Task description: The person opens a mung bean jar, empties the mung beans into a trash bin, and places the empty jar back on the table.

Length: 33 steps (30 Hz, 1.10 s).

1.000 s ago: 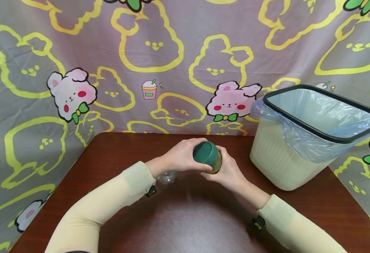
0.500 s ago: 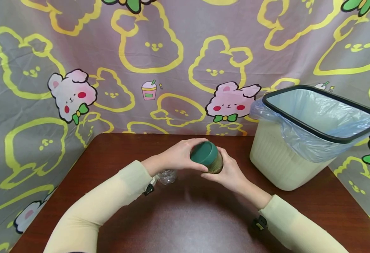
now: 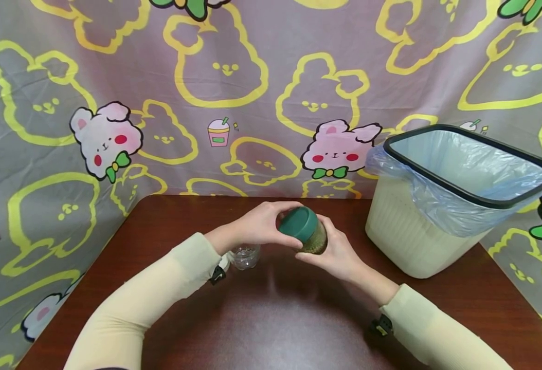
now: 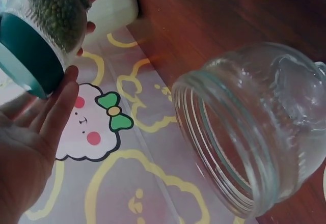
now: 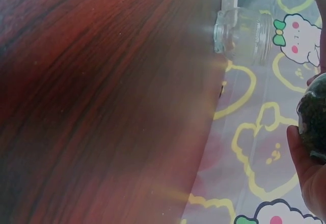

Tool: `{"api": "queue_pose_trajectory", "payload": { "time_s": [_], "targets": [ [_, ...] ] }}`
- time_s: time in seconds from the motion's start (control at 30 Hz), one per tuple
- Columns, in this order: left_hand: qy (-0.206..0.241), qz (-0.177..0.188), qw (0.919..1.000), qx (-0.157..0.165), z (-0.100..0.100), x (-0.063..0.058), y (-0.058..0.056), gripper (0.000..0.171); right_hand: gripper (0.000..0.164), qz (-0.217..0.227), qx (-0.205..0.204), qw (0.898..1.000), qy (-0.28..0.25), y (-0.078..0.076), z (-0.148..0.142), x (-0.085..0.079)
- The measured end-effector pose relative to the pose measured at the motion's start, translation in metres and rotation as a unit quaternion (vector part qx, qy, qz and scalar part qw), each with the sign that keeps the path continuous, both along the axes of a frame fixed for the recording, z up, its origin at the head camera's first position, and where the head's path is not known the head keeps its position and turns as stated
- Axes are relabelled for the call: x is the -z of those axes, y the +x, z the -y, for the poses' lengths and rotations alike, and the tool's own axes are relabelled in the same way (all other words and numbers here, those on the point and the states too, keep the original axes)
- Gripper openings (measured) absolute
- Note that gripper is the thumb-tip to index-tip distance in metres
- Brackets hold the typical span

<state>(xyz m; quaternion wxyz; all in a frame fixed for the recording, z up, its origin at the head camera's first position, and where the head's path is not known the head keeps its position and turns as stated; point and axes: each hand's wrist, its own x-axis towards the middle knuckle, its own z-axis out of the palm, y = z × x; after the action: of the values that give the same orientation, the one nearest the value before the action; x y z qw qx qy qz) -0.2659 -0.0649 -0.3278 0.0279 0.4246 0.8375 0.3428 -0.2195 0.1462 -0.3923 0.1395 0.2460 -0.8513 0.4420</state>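
In the head view, a glass jar (image 3: 318, 241) of small green beans is held tilted above the table. My right hand (image 3: 338, 249) grips its body from the right. Fingers and thumb of my left hand (image 3: 262, 223) span the jar's dark green lid (image 3: 299, 224), which sits on the mouth. The left wrist view shows the beans (image 4: 58, 20) through the glass and the left fingers against the lid's edge. Under the left wrist stands a clear glass jar (image 3: 246, 257) without a lid. The right wrist view catches only part of the right hand (image 5: 310, 183).
At the table's right stands a cream bin (image 3: 407, 226) with a black rim and a blue liner. A white round piece (image 3: 223, 263) lies beside the lidless jar, partly behind the left wrist. A patterned curtain (image 3: 252, 123) hangs behind the brown table (image 3: 262, 329).
My left hand has shifted slightly left with the lid's edge. More of the lidless jar and the white piece shows now. The right hand stays nearly in place.
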Motion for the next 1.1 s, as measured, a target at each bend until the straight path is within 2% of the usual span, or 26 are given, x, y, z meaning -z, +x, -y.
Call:
{"api": "queue_pose_trajectory", "payload": {
  "time_s": [0.17, 0.3, 0.43, 0.57, 0.63, 0.7, 0.77, 0.87, 0.97, 1.1],
  "targets": [
    [-0.013, -0.01, 0.9991, -0.039, -0.004, -0.002, 0.004, 0.082, 0.086, 0.002, -0.002, 1.0, -0.004, 0.0, 0.0, 0.0],
    [-0.017, -0.005, 0.9993, -0.034, -0.004, -0.003, 0.005, 0.086, 0.086, 0.003, -0.004, 1.0, -0.006, 0.001, -0.001, -0.001],
    [0.004, 0.031, 0.9994, 0.014, 0.001, -0.003, 0.003, 0.089, 0.085, 0.005, -0.006, 1.0, -0.005, 0.002, -0.001, -0.001],
    [0.038, 0.076, 0.993, 0.082, 0.005, -0.004, -0.001, 0.089, 0.086, 0.009, -0.008, 1.0, -0.004, 0.003, 0.0, -0.002],
    [0.047, 0.092, 0.9896, 0.1, 0.006, -0.004, -0.001, 0.088, 0.086, 0.01, -0.008, 1.0, -0.004, 0.004, 0.0, -0.002],
    [0.05, 0.097, 0.9886, 0.103, 0.006, -0.003, -0.002, 0.087, 0.086, 0.009, -0.006, 1.0, -0.003, 0.004, 0.0, -0.001],
    [0.051, 0.097, 0.9896, 0.092, 0.006, -0.003, -0.001, 0.086, 0.086, 0.007, -0.005, 1.0, -0.002, 0.003, 0.0, 0.0],
    [0.042, 0.078, 0.9943, 0.06, 0.004, -0.002, 0.001, 0.084, 0.086, 0.005, -0.002, 1.0, -0.003, 0.003, 0.0, 0.001],
    [0.019, 0.037, 0.9988, 0.024, 0.0, -0.002, 0.004, 0.083, 0.085, 0.011, 0.003, 1.0, -0.004, 0.002, -0.001, 0.002],
    [-0.016, -0.018, 0.9996, -0.012, -0.006, -0.002, 0.01, 0.084, 0.085, 0.028, 0.006, 1.0, -0.001, 0.002, -0.003, 0.003]
  ]
}}
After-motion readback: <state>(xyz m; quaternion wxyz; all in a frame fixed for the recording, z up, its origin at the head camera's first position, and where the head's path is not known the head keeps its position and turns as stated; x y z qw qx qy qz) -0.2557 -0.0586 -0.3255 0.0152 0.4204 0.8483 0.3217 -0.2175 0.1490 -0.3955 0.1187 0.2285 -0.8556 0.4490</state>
